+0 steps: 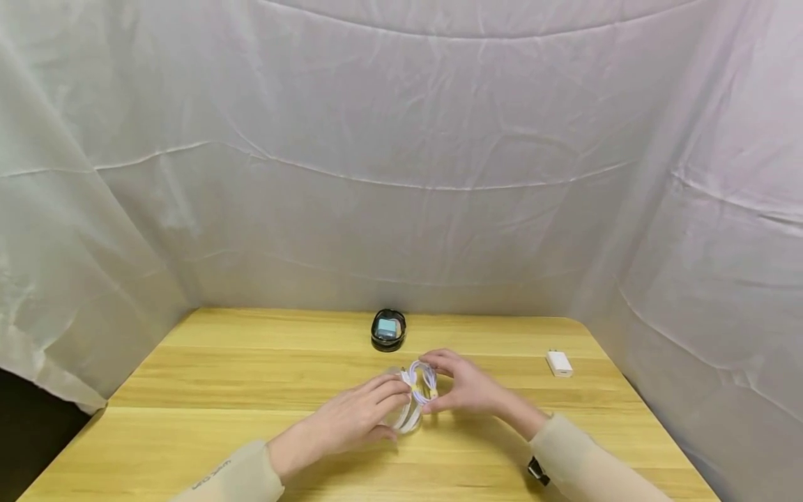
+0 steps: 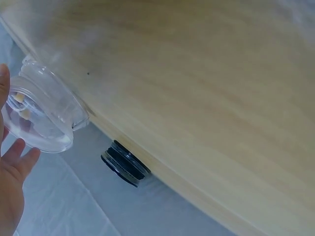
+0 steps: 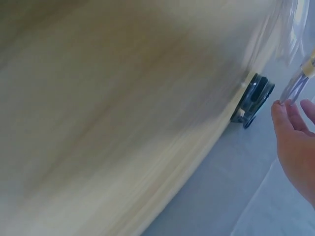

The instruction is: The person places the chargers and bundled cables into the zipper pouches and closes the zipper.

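Note:
My left hand (image 1: 354, 417) grips the side of a clear plastic container (image 2: 47, 108), thumb on one side and fingers on the other. Just above its mouth, my right hand (image 1: 469, 388) pinches a white-lavender coiled cable (image 1: 422, 382) fastened with yellow ties. Part of the coil overlaps the container in the head view, and the left fingertips come right up to its edge. In the right wrist view the cable (image 3: 294, 87) sits between thumb and fingertips, partly cut off by the frame.
Behind the hands stands a round black dish (image 1: 387, 344) with a small pale blue-grey item (image 1: 387, 328) inside. A white charger plug (image 1: 559, 363) lies at the right of the wooden table (image 1: 251, 390). Grey-white cloth (image 1: 401, 230) hangs round the back and sides.

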Motion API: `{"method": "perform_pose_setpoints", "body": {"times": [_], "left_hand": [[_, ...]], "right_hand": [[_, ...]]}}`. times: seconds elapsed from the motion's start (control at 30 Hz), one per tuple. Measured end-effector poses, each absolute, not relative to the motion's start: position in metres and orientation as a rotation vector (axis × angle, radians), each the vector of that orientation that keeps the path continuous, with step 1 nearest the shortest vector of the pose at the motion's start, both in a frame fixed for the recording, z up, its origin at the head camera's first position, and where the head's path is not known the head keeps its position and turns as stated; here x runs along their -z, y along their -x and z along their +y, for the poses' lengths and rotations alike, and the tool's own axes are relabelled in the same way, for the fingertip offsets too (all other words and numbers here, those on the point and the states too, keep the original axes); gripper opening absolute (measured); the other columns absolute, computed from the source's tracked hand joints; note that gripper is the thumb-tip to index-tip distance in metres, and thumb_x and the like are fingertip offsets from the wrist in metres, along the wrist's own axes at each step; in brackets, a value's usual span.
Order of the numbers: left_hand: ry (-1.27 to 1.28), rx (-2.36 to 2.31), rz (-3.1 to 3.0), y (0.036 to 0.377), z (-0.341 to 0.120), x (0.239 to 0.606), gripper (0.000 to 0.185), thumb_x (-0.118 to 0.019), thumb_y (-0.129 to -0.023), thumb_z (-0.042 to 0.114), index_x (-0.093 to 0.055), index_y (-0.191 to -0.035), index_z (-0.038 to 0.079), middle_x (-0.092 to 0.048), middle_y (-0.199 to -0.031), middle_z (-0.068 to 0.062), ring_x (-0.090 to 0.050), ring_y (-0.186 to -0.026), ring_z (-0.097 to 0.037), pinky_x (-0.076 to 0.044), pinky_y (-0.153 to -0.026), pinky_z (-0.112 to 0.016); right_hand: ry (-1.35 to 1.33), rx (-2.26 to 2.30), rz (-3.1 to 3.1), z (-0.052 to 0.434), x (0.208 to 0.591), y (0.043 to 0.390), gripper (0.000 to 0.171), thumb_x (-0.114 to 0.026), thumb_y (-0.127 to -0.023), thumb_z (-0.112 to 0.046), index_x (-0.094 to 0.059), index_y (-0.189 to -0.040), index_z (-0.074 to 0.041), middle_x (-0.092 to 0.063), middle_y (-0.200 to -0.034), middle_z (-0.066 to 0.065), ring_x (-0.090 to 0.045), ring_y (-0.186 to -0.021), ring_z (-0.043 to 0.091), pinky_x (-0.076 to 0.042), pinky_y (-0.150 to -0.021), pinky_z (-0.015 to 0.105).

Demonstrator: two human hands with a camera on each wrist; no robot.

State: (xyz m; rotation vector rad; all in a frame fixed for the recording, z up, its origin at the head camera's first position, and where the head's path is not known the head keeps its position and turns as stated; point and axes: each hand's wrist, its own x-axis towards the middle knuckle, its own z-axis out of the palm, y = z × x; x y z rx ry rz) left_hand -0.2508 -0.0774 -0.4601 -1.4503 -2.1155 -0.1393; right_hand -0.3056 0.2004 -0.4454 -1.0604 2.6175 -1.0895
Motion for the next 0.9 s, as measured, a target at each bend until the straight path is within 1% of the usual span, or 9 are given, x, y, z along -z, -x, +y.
{"method": "perform_pose_setpoints", "body": {"times": [0.13, 0.27, 0.37, 0.5, 0.67, 0.77, 0.87, 0.9], "left_hand": [[1.45, 0.141, -2.101, 0.25, -0.078, 0.461, 0.071, -0.086, -0.079, 0.043, -0.062, -0.133, 0.004, -0.062, -0.137, -0.009, -0.057, -0.131, -0.027, -0.043, -0.116, -0.035], [1.442, 0.14, -2.092, 0.25, -0.079, 0.461, 0.07, -0.085, -0.079, 0.043, -0.062, -0.132, 0.003, -0.062, -0.137, -0.009, -0.058, -0.13, -0.026, -0.045, -0.114, -0.036], [1.441, 0.154, -2.091, 0.25, -0.08, 0.461, 0.069, -0.085, -0.078, 0.043, -0.063, -0.13, 0.003, -0.061, -0.137, -0.01, -0.058, -0.13, -0.027, -0.046, -0.113, -0.036], [1.429, 0.18, -2.098, 0.25, -0.083, 0.462, 0.068, -0.086, -0.078, 0.042, -0.063, -0.129, 0.004, -0.061, -0.137, -0.01, -0.058, -0.13, -0.027, -0.047, -0.113, -0.034], [1.419, 0.208, -2.09, 0.251, -0.085, 0.462, 0.065, -0.089, -0.077, 0.037, -0.063, -0.127, 0.005, -0.062, -0.135, -0.009, -0.059, -0.128, -0.024, -0.048, -0.11, -0.03], [1.43, 0.225, -2.066, 0.251, -0.085, 0.463, 0.062, -0.09, -0.076, 0.031, -0.063, -0.126, 0.005, -0.062, -0.133, -0.008, -0.06, -0.127, -0.022, -0.05, -0.107, -0.026], [1.433, 0.24, -2.072, 0.249, -0.084, 0.462, 0.058, -0.091, -0.077, 0.027, -0.063, -0.124, 0.006, -0.062, -0.133, -0.006, -0.061, -0.125, -0.02, -0.052, -0.102, -0.023], [1.424, 0.246, -2.09, 0.249, -0.084, 0.462, 0.057, -0.091, -0.078, 0.026, -0.064, -0.124, 0.006, -0.062, -0.134, -0.007, -0.061, -0.126, -0.021, -0.053, -0.101, -0.024]], "right_hand": [[1.108, 1.027, 2.608, 0.192, 0.445, 0.305, 0.092, -0.094, -0.074, -0.036, -0.053, -0.149, -0.002, -0.053, -0.15, 0.011, -0.055, -0.133, 0.034, -0.042, -0.113, 0.061], [1.131, 0.984, 2.598, 0.186, 0.446, 0.306, 0.094, -0.094, -0.073, -0.041, -0.053, -0.149, -0.002, -0.053, -0.15, 0.009, -0.052, -0.136, 0.032, -0.041, -0.115, 0.058], [1.147, 0.957, 2.592, 0.184, 0.446, 0.306, 0.096, -0.094, -0.073, -0.041, -0.052, -0.149, -0.001, -0.053, -0.151, 0.013, -0.051, -0.137, 0.034, -0.04, -0.115, 0.059], [1.192, 0.877, 2.589, 0.182, 0.445, 0.305, 0.097, -0.095, -0.071, -0.041, -0.053, -0.148, 0.0, -0.055, -0.15, 0.014, -0.054, -0.135, 0.034, -0.043, -0.113, 0.058], [1.214, 0.789, 2.569, 0.18, 0.445, 0.304, 0.097, -0.095, -0.071, -0.042, -0.053, -0.149, -0.004, -0.058, -0.147, 0.009, -0.058, -0.13, 0.028, -0.047, -0.111, 0.051], [1.194, 0.794, 2.559, 0.177, 0.445, 0.303, 0.1, -0.094, -0.072, -0.043, -0.049, -0.152, -0.003, -0.057, -0.15, 0.01, -0.058, -0.131, 0.027, -0.046, -0.112, 0.05], [1.175, 0.834, 2.542, 0.174, 0.445, 0.302, 0.108, -0.094, -0.073, -0.043, -0.041, -0.156, 0.0, -0.054, -0.152, 0.013, -0.058, -0.132, 0.028, -0.045, -0.113, 0.05], [1.173, 0.846, 2.534, 0.173, 0.445, 0.302, 0.111, -0.094, -0.073, -0.042, -0.038, -0.158, 0.001, -0.054, -0.152, 0.014, -0.058, -0.132, 0.028, -0.045, -0.114, 0.05]]}}
